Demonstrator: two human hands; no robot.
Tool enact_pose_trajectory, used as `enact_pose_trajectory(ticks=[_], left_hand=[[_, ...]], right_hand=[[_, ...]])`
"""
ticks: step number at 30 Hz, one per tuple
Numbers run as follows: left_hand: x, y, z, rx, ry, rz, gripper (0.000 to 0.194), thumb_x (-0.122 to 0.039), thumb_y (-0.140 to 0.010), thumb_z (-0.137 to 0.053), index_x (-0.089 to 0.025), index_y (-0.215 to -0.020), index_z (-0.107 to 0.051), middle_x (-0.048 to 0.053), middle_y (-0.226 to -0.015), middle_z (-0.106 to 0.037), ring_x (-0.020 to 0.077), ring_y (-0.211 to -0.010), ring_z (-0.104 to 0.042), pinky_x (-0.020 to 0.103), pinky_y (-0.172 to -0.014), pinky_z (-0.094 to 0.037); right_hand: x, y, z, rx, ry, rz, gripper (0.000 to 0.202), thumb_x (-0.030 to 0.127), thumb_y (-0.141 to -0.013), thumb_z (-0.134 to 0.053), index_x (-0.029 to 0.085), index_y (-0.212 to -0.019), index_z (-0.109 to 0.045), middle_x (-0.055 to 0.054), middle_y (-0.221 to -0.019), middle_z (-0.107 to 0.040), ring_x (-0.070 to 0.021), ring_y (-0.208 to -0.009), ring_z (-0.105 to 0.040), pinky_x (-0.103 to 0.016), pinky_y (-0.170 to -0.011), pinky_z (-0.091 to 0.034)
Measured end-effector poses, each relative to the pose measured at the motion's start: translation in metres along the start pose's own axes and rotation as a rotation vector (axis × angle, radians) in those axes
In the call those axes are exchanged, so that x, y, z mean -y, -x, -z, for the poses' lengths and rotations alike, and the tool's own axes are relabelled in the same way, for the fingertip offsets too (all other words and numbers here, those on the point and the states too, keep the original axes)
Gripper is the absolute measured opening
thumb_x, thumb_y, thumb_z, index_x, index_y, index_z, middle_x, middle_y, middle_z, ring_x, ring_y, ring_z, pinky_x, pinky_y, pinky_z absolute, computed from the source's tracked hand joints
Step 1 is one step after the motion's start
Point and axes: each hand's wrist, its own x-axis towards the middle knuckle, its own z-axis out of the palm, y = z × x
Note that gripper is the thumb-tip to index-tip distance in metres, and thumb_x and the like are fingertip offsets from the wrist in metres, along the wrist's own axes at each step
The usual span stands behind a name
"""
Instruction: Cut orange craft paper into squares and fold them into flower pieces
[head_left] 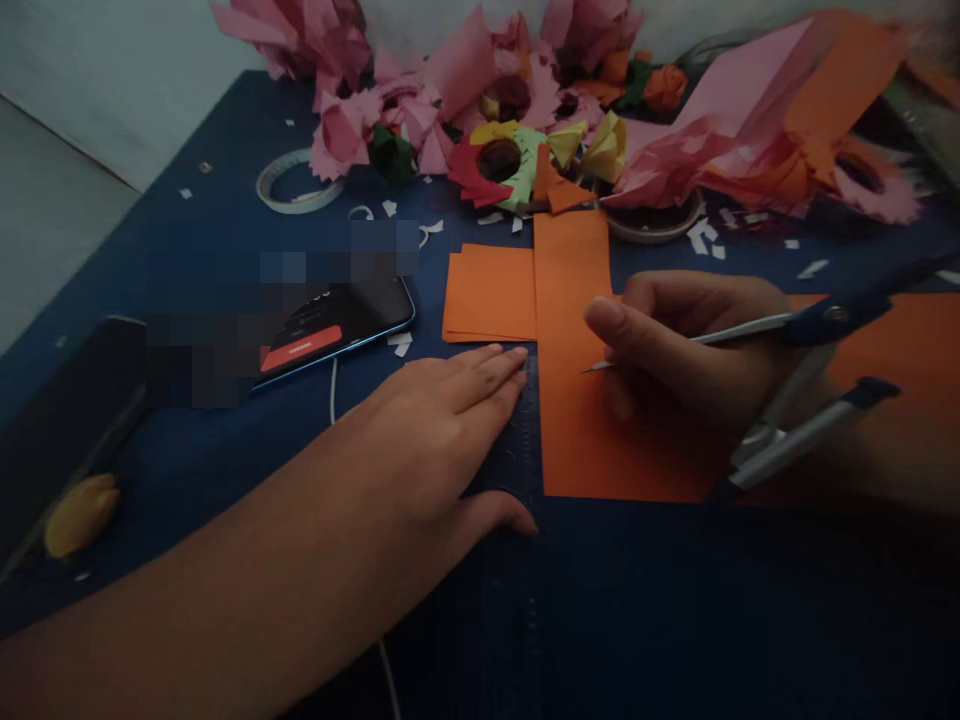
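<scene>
My left hand [457, 420] lies flat, fingers stretched and thumb spread, pressing a clear ruler [531, 620] against the blue tabletop. Just right of the ruler is an orange paper strip [574, 440], upright in view. In my right hand [697, 340] is a drawing compass [832, 315], gripped by one leg, its thin point just over or touching the strip; I cannot tell which. The other leg sticks out below, towards the right. Beneath my right hand a wider orange sheet [892, 390] runs to the right edge. Small orange paper squares [491, 295] are stacked beyond my left fingertips.
Pink, orange, yellow and green paper pieces [510, 90] crowd the back. A tape roll [300, 180] lies back left, another [656, 222] behind the strip. A phone [337, 325] with a white cable [334, 390] and a yellow object [81, 515] lie left. White scraps are scattered around.
</scene>
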Motion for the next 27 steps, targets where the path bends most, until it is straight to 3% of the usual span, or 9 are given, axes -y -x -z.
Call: enact_pose_trajectory(ticks=[12, 27], left_hand=[[0.001, 0.003, -0.006, -0.043, 0.049, 0.009, 0.077, -0.038, -0.060, -0.082, -0.006, -0.124, -0.052, 0.014, -0.132, -0.052, 0.0277, -0.122, -0.049, 0.042, -0.102, -0.044], [-0.002, -0.001, 0.004, 0.036, -0.034, -0.022, 0.080, -0.044, -0.061, -0.080, -0.005, -0.125, -0.051, 0.015, -0.132, -0.051, 0.0286, -0.120, -0.052, 0.044, -0.099, -0.047]], right_hand=[[-0.001, 0.000, 0.000, 0.021, 0.002, 0.015, 0.035, 0.030, -0.077, -0.068, 0.018, -0.055, -0.044, 0.006, -0.043, -0.050, -0.0065, -0.036, -0.052, -0.015, -0.035, -0.037], [-0.001, 0.001, 0.000, 0.032, 0.025, 0.020, 0.037, 0.032, -0.077, -0.068, 0.017, -0.054, -0.043, 0.005, -0.041, -0.053, -0.0039, -0.035, -0.049, -0.012, -0.033, -0.032]])
